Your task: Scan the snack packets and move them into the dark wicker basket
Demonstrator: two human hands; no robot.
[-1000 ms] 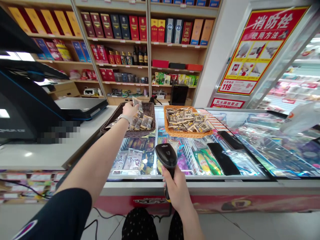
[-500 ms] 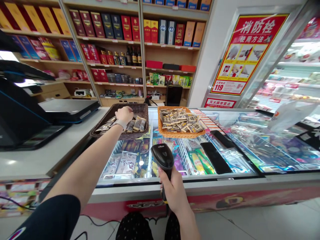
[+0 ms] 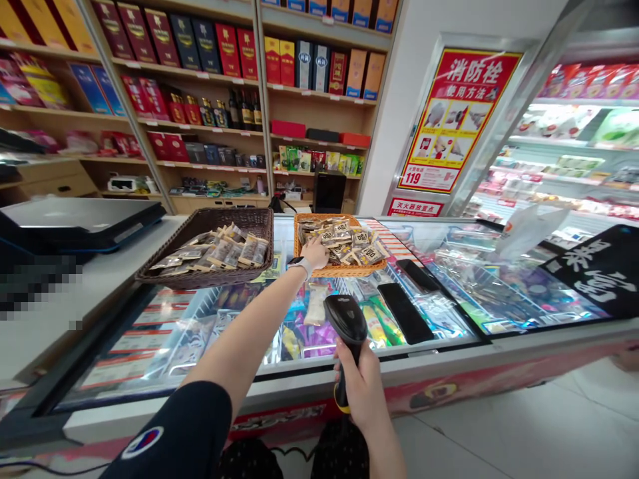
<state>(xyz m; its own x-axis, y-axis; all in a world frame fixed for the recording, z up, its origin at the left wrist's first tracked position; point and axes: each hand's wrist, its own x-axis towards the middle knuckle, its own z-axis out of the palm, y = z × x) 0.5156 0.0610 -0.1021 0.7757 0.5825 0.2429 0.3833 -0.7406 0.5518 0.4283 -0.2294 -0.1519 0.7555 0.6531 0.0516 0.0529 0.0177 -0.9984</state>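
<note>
My left hand (image 3: 315, 251) reaches over the near left rim of an orange wicker basket (image 3: 333, 271) and rests on the small snack packets (image 3: 349, 241) heaped in it. Its fingers point away and dip among the packets, so their grip is hidden. A white watch sits on that wrist. My right hand (image 3: 363, 389) is wrapped round the handle of a black barcode scanner (image 3: 346, 318), held upright over the freezer's front edge. To the left stands a dark brown wicker basket (image 3: 200, 276) with similar packets (image 3: 224, 251).
Both baskets sit on the glass lid of a chest freezer (image 3: 439, 332) full of ice creams. Two black sliding handles (image 3: 403, 311) lie on the glass. A white counter with a till (image 3: 74, 223) is at left. Shelves of boxes and bottles (image 3: 224, 100) stand behind.
My left hand has left the brown basket and moved right to the orange basket. The view has swung right and down. The scanner stays in my right hand.
</note>
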